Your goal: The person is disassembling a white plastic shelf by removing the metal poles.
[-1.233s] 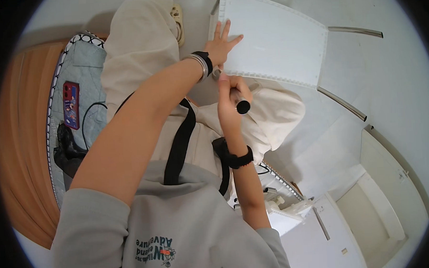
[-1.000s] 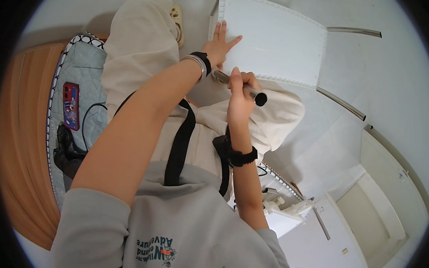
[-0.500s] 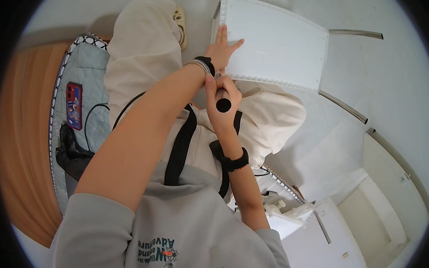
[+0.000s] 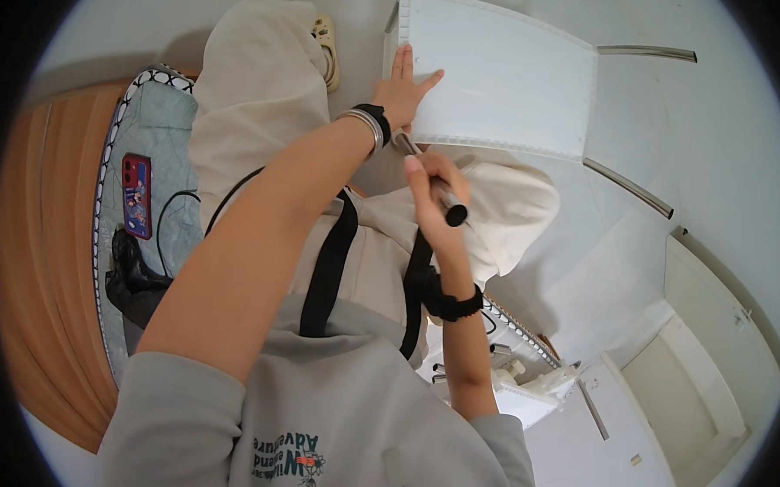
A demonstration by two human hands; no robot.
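A white rectangular panel [image 4: 505, 77] with ribbed edges lies beyond my knees, a metal tube leg [image 4: 629, 187] and another metal leg [image 4: 647, 53] sticking out from its right side. My left hand [image 4: 399, 95] rests with spread fingers on the panel's near left edge. Below it, my right hand [image 4: 437, 189] is wrapped round a shiny metal tube [image 4: 405, 142] with a black end facing me. The tube is tilted, its far end close to the panel's near left corner and the left wrist. Whether the tube touches the panel there I cannot tell.
At left, a red-framed phone [image 4: 137, 195] and a black object [image 4: 128, 268] with a cable lie on a grey-green cushion [image 4: 154, 123], beside a wooden surface [image 4: 47, 258]. Lower right, metal tubes and white parts sit on a white surface [image 4: 523, 407], near an open white container [image 4: 683, 387].
My right hand has moved right and toward me with the metal tube, so more of the tube's far end shows. My left hand has stayed on the panel.
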